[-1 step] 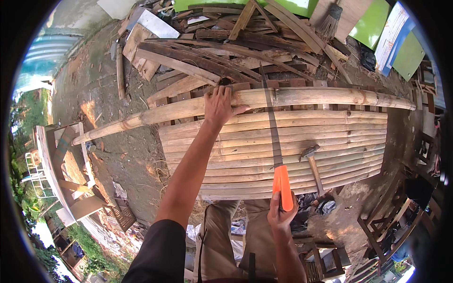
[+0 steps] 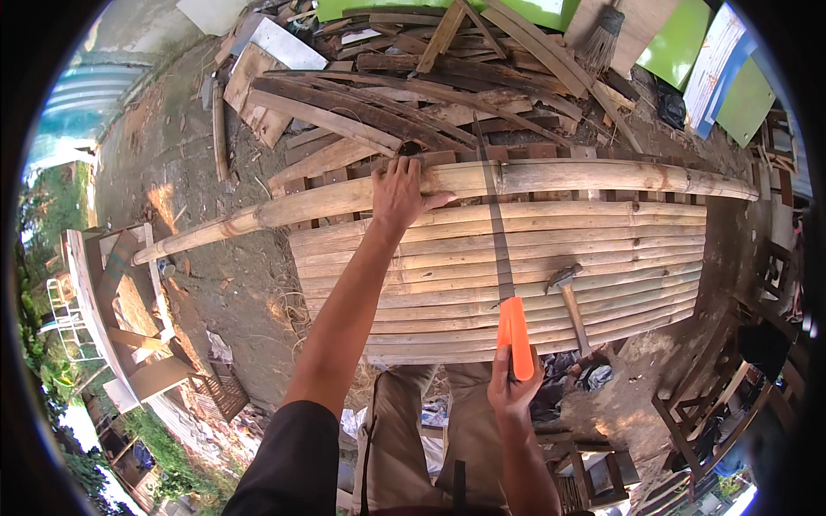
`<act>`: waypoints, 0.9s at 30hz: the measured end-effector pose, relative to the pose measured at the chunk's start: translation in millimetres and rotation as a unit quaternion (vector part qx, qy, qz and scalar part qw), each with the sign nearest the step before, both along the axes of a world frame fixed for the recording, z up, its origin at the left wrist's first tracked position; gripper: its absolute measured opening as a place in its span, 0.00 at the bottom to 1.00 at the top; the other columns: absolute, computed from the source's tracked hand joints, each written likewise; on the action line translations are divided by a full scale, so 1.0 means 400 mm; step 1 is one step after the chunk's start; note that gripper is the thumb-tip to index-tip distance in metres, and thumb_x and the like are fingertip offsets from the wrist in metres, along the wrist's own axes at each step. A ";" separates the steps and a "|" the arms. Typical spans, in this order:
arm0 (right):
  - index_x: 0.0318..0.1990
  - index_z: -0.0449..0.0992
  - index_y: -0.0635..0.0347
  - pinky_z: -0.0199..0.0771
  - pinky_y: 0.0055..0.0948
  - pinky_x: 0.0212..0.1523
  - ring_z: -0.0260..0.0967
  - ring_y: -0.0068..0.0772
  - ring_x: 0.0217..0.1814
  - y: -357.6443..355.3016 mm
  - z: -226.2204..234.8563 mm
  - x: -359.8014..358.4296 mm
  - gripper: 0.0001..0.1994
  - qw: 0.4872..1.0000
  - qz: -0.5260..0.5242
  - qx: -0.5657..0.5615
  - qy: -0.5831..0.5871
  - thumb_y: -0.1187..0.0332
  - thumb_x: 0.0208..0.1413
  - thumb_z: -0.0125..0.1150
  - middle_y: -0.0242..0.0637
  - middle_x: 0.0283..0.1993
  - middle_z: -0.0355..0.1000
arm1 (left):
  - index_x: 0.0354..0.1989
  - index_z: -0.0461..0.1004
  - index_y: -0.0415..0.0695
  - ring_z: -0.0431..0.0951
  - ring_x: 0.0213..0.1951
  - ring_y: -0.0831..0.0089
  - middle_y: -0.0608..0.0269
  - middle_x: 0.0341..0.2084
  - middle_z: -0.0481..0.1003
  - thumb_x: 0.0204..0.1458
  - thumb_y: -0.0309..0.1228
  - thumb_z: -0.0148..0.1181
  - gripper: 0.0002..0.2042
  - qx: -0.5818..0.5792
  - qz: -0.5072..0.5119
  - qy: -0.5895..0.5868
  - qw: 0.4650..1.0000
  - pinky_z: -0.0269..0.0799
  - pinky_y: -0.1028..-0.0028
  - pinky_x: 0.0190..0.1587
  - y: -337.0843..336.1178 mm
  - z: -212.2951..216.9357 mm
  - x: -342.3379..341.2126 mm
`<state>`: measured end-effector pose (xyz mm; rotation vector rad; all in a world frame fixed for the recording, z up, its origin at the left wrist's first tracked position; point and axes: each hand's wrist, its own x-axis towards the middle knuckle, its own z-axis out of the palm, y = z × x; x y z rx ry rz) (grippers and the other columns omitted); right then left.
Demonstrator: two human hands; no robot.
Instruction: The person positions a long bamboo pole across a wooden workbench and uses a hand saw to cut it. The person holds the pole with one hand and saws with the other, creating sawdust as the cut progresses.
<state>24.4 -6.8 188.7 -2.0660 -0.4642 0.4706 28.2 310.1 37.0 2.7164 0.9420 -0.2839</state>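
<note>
A long bamboo pole [image 2: 594, 176] lies across the far side of a slatted bamboo bench top [image 2: 413, 292]. My left hand [image 2: 398, 193] is closed over the pole, fingers bent round its far side and thumb stretched along it to the right. The orange handle of a handsaw [image 2: 514, 331] is gripped in my right hand [image 2: 514, 383] at the near edge of the bench. Its dark blade points away from me and crosses the pole to the right of my left hand. Whether the teeth have cut into the bamboo is too small to tell.
A hammer [image 2: 568, 301] rests on the slats right of the saw. Beyond the bench is a heap of scrap boards [image 2: 370, 103]. The pole's left end reaches a wooden frame [image 2: 129, 318]. A broom [image 2: 601, 41] stands at the back; wooden chairs [image 2: 714, 413] are at the right.
My right hand and the saw have slid very slightly away from me. My left hand and the pole stay where they were.
</note>
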 end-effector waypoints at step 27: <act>0.30 0.74 0.65 0.62 0.27 0.20 0.61 0.20 0.17 0.217 0.068 0.017 0.09 0.991 -0.016 -0.074 0.114 0.71 0.59 0.64 0.36 0.16 0.66 | 0.35 0.81 0.45 0.77 0.45 0.63 0.59 0.36 0.79 0.53 0.62 0.50 0.29 0.029 0.128 -0.182 0.975 0.57 0.57 0.56 -0.052 -0.054 0.081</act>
